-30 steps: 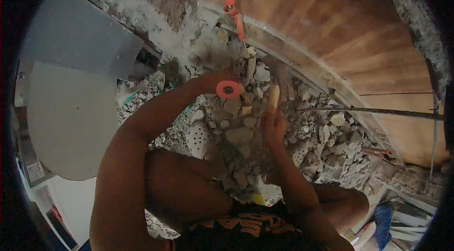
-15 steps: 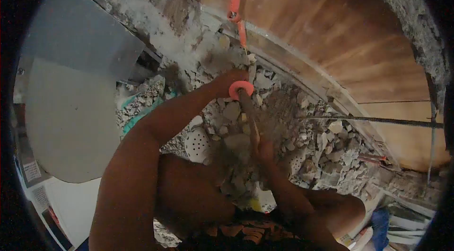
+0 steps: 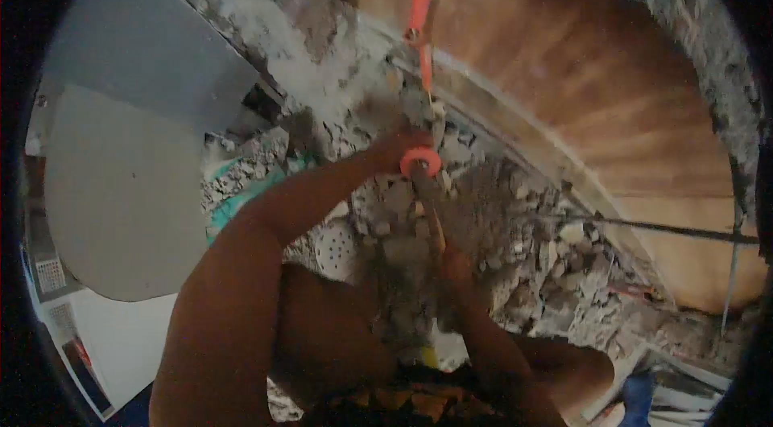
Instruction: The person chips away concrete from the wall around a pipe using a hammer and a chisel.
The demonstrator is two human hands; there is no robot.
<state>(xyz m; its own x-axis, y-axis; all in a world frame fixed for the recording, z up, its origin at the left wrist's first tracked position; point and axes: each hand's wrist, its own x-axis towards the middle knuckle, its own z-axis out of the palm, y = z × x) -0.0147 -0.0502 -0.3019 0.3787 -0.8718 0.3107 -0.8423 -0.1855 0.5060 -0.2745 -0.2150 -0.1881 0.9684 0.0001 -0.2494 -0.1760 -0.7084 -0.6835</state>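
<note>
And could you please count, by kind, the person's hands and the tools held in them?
Hands, left hand and right hand: 2
Wooden-handled hammer: 1
Red-guarded chisel: 1
Total: 4

Rubble [image 3: 555,278] spreads between a board [image 3: 121,202] at left and a panel [image 3: 580,97] at upper right. Left hand [image 3: 415,140] mid-rubble, around a guarded tool [image 3: 435,160]. Right hand [image 3: 457,264] nearer the body, on a handle [image 3: 440,232] pointing towards the tool. Shoe [image 3: 333,248] left of handle; rod [image 3: 668,229] crosses before panel, far right.
</note>
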